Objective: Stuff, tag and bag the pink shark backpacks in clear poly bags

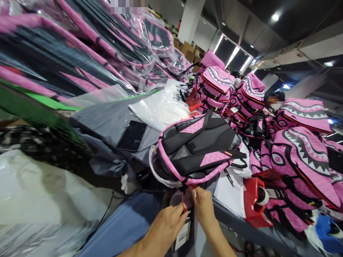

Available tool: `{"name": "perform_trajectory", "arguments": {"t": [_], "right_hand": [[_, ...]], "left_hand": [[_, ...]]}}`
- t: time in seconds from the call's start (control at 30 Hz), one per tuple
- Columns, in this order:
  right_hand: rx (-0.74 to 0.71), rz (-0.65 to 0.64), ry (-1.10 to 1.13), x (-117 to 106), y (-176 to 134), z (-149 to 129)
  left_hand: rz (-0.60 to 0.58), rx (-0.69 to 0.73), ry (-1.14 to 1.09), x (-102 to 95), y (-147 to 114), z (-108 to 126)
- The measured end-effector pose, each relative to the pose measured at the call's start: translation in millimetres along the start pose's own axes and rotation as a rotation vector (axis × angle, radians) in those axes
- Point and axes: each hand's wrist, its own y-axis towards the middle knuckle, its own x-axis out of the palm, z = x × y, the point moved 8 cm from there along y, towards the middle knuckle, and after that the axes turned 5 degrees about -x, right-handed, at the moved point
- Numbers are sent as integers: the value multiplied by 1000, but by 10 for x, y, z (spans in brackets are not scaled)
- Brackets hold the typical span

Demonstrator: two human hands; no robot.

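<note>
A pink and black backpack (198,146) lies on the grey-covered table with its padded back and shoulder straps facing up. White wrapping (154,167) rings its near left end. Below the backpack's near edge, my left hand (167,225) pinches a thin red cord (184,201). A hang tag with a barcode label (183,235) hangs beside that hand, partly covered by its fingers. My right hand (204,207) is closed just under the pink trim, close to the cord; what its fingertips hold is hidden.
A black phone (132,135) and clear plastic bags (163,107) lie on the table. Papers with a pen (229,180) and a red tape dispenser (257,203) stand at right. Pink shark-mouth backpacks (302,157) pile up beyond; plastic-wrapped ones (88,53) fill the upper left. A masked person is behind.
</note>
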Motion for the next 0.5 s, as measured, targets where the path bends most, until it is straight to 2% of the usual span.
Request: {"name": "perform_trajectory", "arguments": {"t": [0.1, 0.17, 0.23, 0.37, 0.43, 0.5], "right_hand": [[39, -23, -225, -26, 23, 86], [54, -83, -215, -15, 85, 62], [47, -164, -27, 29, 146, -28], [74, -243, 423, 107, 150, -207], [115, -226, 496, 132, 103, -224], [155, -165, 458, 129, 59, -204]], "left_hand": [[95, 45, -56, -115, -46, 70], [116, 128, 34, -86, -76, 132], [102, 174, 160, 19, -88, 137], [-65, 168, 306, 306, -53, 22], [-103, 175, 306, 349, -47, 7], [-37, 198, 273, 268, -76, 39]]}}
